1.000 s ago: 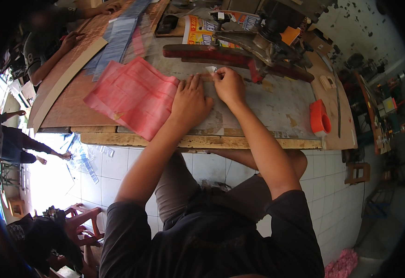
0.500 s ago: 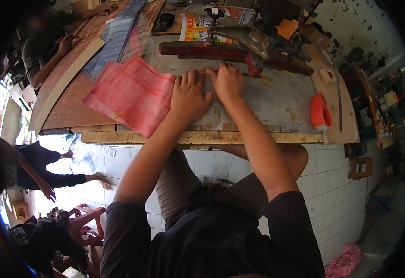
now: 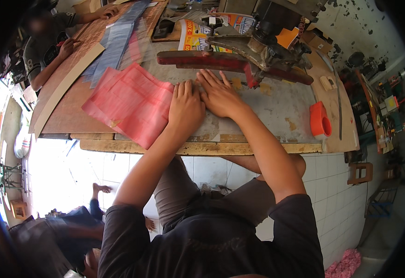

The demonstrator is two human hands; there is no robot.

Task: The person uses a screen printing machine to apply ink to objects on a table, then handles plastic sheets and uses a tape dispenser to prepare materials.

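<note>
My left hand (image 3: 186, 104) rests palm down on the worktable, fingers forward and close together, against the right edge of a creased red translucent sheet (image 3: 126, 99). Its thumb is hidden. Touching it from the right is my right hand (image 3: 220, 96), open and flat on the grey table surface (image 3: 276, 109), fingers pointing away and slightly left. Whatever lies beneath my palms cannot be seen. Just beyond my fingertips, a red-edged metal bar (image 3: 202, 59) belonging to a press-like machine (image 3: 262, 37) spans the table.
An orange-red tape roll (image 3: 320, 119) stands at the table's right. Clear bluish plastic sheets (image 3: 119, 39) and a long beige strip (image 3: 70, 85) lie left. A coloured printed sheet (image 3: 191, 34) is behind the bar. Another person (image 3: 42, 51) sits at the far left; someone else (image 3: 59, 241) is lower left.
My right hand has flattened out and come back from the bar's edge, its fingers now stretched. My left hand's fingers have drawn together. The person at lower left has shifted.
</note>
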